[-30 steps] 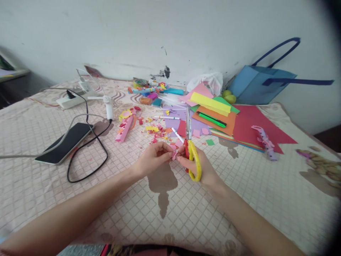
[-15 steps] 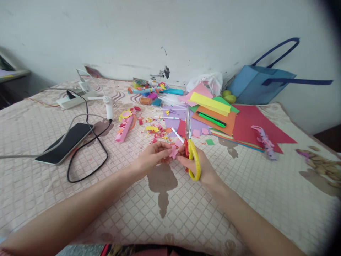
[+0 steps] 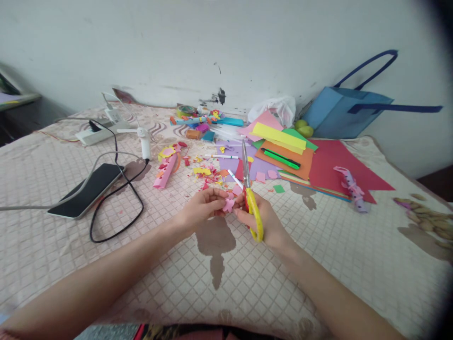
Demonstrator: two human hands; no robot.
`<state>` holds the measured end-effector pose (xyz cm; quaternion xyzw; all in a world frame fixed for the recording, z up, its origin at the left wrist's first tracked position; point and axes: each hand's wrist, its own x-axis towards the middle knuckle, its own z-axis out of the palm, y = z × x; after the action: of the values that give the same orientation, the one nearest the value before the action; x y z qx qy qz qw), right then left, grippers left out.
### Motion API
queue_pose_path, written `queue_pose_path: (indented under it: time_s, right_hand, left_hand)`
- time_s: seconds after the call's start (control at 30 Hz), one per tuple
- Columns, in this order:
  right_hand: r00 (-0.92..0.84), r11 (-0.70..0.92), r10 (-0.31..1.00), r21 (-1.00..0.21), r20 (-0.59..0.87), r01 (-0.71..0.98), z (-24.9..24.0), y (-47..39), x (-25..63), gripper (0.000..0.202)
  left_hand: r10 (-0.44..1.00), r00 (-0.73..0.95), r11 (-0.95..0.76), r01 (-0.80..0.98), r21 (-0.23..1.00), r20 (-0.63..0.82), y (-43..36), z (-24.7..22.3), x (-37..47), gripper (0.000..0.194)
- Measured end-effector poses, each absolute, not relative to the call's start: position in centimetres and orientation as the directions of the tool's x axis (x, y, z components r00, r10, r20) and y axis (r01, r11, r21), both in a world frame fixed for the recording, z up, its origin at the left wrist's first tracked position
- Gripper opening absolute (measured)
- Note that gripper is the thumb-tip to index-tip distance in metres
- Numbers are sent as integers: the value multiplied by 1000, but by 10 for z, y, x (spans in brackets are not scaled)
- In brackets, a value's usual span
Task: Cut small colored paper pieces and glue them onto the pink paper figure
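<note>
Near the middle, a small pink paper cutout (image 3: 228,204) with a scalloped edge is pinched in the fingers of my left hand (image 3: 205,206). My right hand (image 3: 264,218) is closed around the yellow and red scissors (image 3: 254,215), whose blades point away from me and look shut. The right fingertips are at the cutout's right edge; whether they touch it is unclear. Beyond the hands lie small red, pink and yellow paper scraps (image 3: 211,177), a white marker (image 3: 235,178) and a purple sheet (image 3: 226,163).
Coloured sheets (image 3: 339,165) with a green pen (image 3: 282,159) lie right of centre. A blue bag (image 3: 348,111) stands behind them. At left are a black device (image 3: 87,191), cables and a power strip (image 3: 97,133). A rolled pink paper (image 3: 165,172) lies left of the scraps.
The scissors have tilted, their tips moving left. The pink cutout has turned and shifted slightly left, showing more of its shape. Both hands stay almost in place.
</note>
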<state>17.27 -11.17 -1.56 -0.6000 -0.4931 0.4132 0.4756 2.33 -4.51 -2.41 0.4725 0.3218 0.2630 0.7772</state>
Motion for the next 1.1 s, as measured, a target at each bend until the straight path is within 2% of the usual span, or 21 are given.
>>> queue_pose_path:
  time_s: [0.1, 0.23, 0.43, 0.67, 0.9, 1.1]
  right_hand:
    - [176, -91, 982, -982, -62, 164, -19, -111, 175, 18]
    - [172, -116, 981, -983, -91, 141, -21, -109, 175, 18]
    - [186, -147, 975, -982, -122, 123, -18, -111, 175, 23]
    - [241, -28, 970, -991, 5, 134, -26, -108, 178, 28]
    - [250, -91, 966, -989, -60, 115, -19, -108, 174, 22]
    - [242, -92, 968, -989, -63, 114, -22, -107, 174, 21]
  left_hand:
    - [687, 667, 490, -131, 862, -289, -45, -24, 23, 25]
    - [666, 689, 504, -133, 854, -285, -43, -24, 23, 31]
    - [734, 644, 332, -64, 941, -216, -41, -24, 22, 29]
    - [760, 640, 165, -24, 986, -111, -45, -24, 23, 30]
    - [766, 631, 140, 23, 990, -123, -46, -23, 24, 24]
    - [709, 689, 182, 27, 983, -150, -43, -27, 23, 27]
